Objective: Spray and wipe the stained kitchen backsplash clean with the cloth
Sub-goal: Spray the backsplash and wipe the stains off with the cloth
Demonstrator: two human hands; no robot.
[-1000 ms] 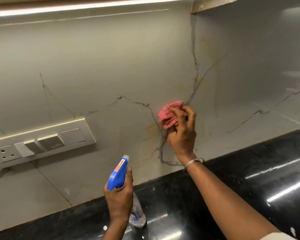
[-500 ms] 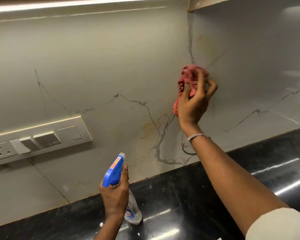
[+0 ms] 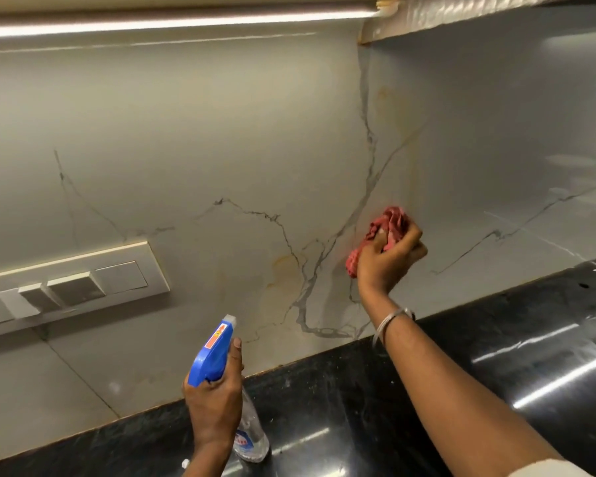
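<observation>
At centre right, a crumpled red cloth [image 3: 386, 232] is clutched in the curled right fingers [image 3: 405, 241] against the yellow-stained backsplash [image 3: 286, 273], while a spray bottle [image 3: 217, 352] is gripped by the left fingers [image 3: 236, 352].

Right hand [image 3: 389, 261] grips cloth [image 3: 393, 222], arm outstretched; left hand [image 3: 214, 404] holds spray bottle [image 3: 211, 358] low.

A light strip [image 3: 172, 24] along the top of the frame is glowing, blown out white. The wall [image 3: 186, 132] below is catching it softly; the upper right is sitting in shade. The black counter [image 3: 530, 332] at lower right is throwing back white streaks. Edges are bowing, perhaps slightly blurring.
</observation>
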